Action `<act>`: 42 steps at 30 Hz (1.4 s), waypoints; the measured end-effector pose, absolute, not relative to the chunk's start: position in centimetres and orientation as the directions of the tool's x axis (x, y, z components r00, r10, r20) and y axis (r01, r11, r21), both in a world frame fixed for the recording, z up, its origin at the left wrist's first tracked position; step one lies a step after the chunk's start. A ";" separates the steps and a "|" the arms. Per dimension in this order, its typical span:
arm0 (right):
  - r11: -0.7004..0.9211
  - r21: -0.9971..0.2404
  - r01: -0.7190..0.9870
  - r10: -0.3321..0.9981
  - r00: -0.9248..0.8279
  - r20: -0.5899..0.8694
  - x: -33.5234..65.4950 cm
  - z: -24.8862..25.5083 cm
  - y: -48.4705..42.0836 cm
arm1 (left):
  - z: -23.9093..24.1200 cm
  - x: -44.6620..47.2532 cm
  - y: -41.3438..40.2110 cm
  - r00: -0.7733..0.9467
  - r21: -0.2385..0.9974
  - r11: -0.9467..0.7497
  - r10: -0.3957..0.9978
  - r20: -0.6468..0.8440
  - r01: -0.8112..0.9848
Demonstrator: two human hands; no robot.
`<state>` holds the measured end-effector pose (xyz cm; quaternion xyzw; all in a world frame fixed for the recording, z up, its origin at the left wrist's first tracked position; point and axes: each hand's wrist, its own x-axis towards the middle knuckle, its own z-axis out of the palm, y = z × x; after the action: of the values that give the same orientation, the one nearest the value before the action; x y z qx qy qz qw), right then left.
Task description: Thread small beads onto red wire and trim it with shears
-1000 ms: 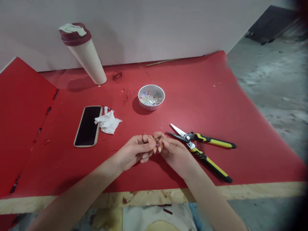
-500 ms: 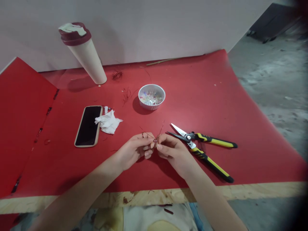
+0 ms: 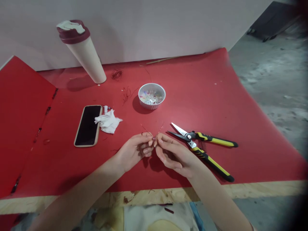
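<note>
Over the red table surface (image 3: 134, 179), my left hand (image 3: 134, 150) pinches a piece of thin red wire (image 3: 160, 127). My right hand (image 3: 176, 154) meets it fingertip to fingertip, its thumb and index finger closed on the same wire. Two wire ends stick up in a V from between the fingers. A small pinkish bit sits at the pinch, too small to name. Just right of my right hand lie open shears (image 3: 190, 137) with black and yellow handles. Beyond my hands stands a small white perforated bowl (image 3: 152, 106) of mixed pale beads.
A phone (image 3: 88, 126) lies at the left, with a crumpled tissue (image 3: 108, 122) over its edge. Behind it stands a white tumbler (image 3: 89, 57) with a maroon lid. Tangled red wire (image 3: 116, 74) and a thin stick (image 3: 162, 60) lie near the back wall.
My right hand has turned, its lower fingers now more spread out and lowered. The pinched wire has shifted very slightly left. The other things stay where they were.
</note>
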<state>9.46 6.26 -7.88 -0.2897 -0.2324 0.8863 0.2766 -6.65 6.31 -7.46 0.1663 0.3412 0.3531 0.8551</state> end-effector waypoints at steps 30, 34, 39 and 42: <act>-0.776 -0.260 -0.575 0.630 -0.690 -0.355 8.1 -8.9 7.1 | -7.6 -6.3 6.4 0.355 0.614 0.593 0.804 -0.476 -0.521; -0.772 -0.270 -0.575 0.636 -0.701 -0.324 8.0 -9.0 6.8 | -7.7 -6.3 6.5 0.357 0.610 0.592 0.805 -0.473 -0.526; -0.747 -0.326 -0.580 0.665 -0.663 -0.344 7.9 -8.9 6.9 | -7.8 -6.3 6.5 0.356 0.615 0.591 0.807 -0.472 -0.522; -0.730 -0.361 -0.580 0.683 -0.630 -0.369 7.8 -8.8 6.9 | -7.9 -6.2 6.4 0.357 0.620 0.587 0.809 -0.467 -0.521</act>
<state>7.78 6.91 -8.77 -0.2470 -0.1046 0.8968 0.3519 -6.25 6.45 -7.90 0.1863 0.3872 0.4144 0.8023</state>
